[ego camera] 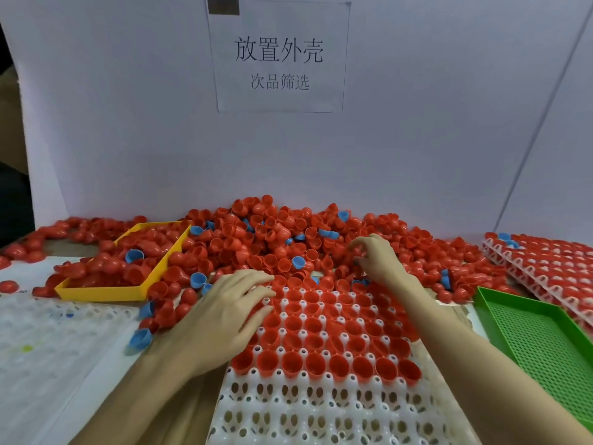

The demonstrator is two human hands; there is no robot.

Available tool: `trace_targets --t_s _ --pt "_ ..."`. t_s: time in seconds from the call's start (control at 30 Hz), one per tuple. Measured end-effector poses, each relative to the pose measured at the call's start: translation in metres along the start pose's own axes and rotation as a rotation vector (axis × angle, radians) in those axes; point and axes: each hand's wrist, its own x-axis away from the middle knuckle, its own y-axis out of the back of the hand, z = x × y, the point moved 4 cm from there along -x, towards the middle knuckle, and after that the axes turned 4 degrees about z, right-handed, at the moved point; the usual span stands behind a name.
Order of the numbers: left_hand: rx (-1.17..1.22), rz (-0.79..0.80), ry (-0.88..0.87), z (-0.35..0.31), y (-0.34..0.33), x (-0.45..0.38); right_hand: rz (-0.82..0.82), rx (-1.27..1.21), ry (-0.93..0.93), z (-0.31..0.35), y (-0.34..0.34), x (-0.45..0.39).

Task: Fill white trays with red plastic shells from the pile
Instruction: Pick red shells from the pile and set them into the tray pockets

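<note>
A white tray (321, 409) with rows of sockets lies in front of me; its far rows hold red shells (324, 329) standing mouth up, its near rows are bare. Behind it a big pile of red shells (272, 232) with a few blue ones mixed in spreads along the white wall. My left hand (224, 319) rests flat with straight fingers on the tray's far left corner, over the shells there. My right hand (378, 255) reaches into the pile just beyond the tray, fingers curled down among the shells; what they hold is hidden.
A yellow tray (99, 292) with red shells and one blue sits at the left. A green perforated tray (539, 342) lies at the right. Filled white trays (545, 268) are stacked at the far right. Blue shells (141, 338) lie left of my left hand. A paper sign hangs on the wall.
</note>
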Motion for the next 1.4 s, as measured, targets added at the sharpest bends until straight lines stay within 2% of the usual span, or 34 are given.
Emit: trace_targets --t_s 0.2,0.3,0.37,0.5,0.7,0.83,1.03,1.27,1.4 --pt "0.021 -0.028 -0.001 -0.002 0.002 -0.001 -0.123 -0.195 0.058 0.000 0.031 0.022" --pt "0.077 -0.065 0.013 -0.009 0.004 -0.002 -0.137 -0.396 0.065 0.002 0.049 0.048" --pt "0.167 -0.111 0.010 -0.018 0.005 -0.004 -0.068 -0.585 0.103 0.008 0.059 0.072" --pt "0.362 -0.168 0.006 -0.038 0.001 -0.006 0.194 -0.855 0.181 0.032 0.063 0.120" --pt "0.562 -0.207 0.013 -0.057 -0.006 -0.005 0.492 -0.987 0.314 0.069 0.045 0.156" --pt "0.690 -0.279 0.027 -0.062 -0.003 -0.005 0.504 -1.013 0.346 0.077 0.036 0.161" --pt "0.547 -0.347 0.038 -0.068 0.003 0.000 0.283 -1.038 0.288 0.080 0.032 0.160" --pt "0.381 -0.300 -0.069 -0.076 0.004 0.003 0.227 -0.794 0.340 0.091 0.032 0.164" --pt "0.340 -0.218 -0.042 -0.075 0.006 0.003 0.210 -0.606 0.338 0.080 0.042 0.162"
